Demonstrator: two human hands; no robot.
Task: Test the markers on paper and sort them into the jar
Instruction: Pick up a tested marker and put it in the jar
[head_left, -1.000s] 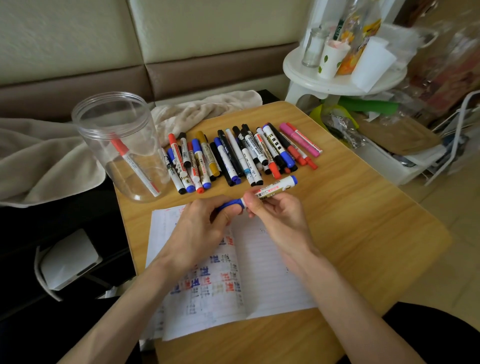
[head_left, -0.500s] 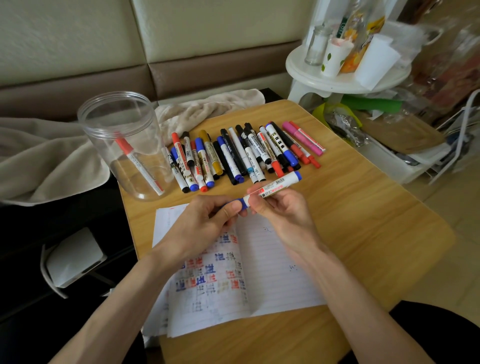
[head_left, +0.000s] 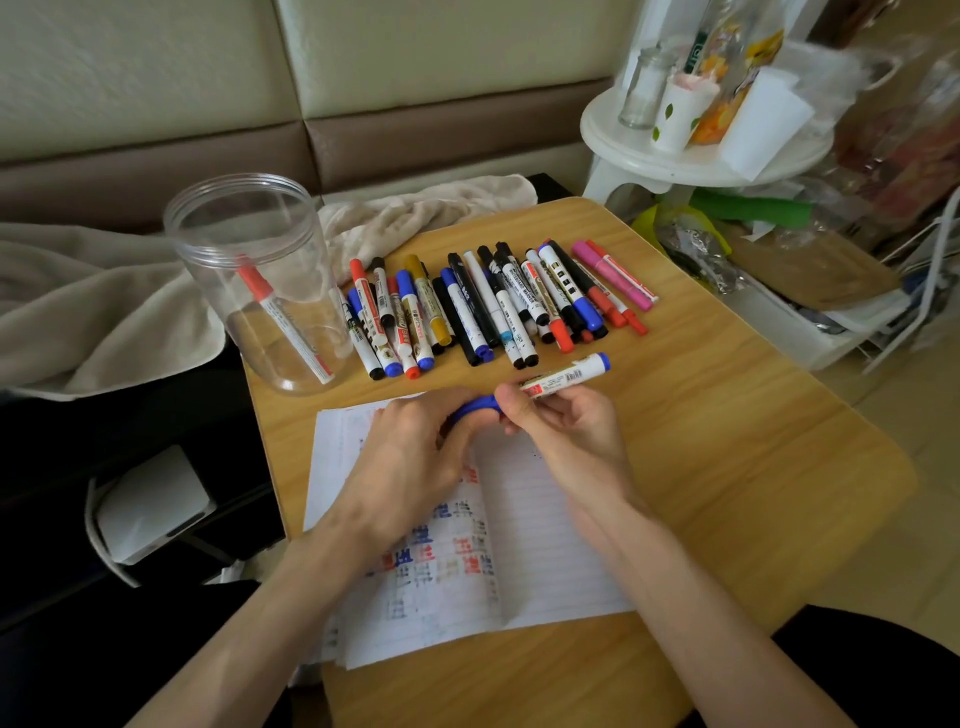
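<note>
**Now: blue marker in both hands, cap end in my left**

Right now my left hand has its fingers curled round the blue cap. My right hand pinches the white barrel of the blue marker, thumb on top. The marker hangs just above the far end of the paper, its tail pointing toward the row of markers. I cannot tell whether the cap is seated or already parting from the barrel. My guess is that I am at the uncapping or recapping step for this one.

What could go wrong: if the cap lets go all at once, my right hand may jerk back into the row, which lies just beyond it. Round barrels would roll, and some could go off the far edge of the table. A bared tip so near my left thumb could also ink my skin rather than the page.

The jar stands at the far left corner, close to the table edge, with one red marker leaning inside. A careless left forearm reaching over could tip it toward the blanket. The paper runs close along that same left edge, so I should not drag it.

Open room is to my right, where bare wood stretches from the paper out to the rounded edge.
</note>
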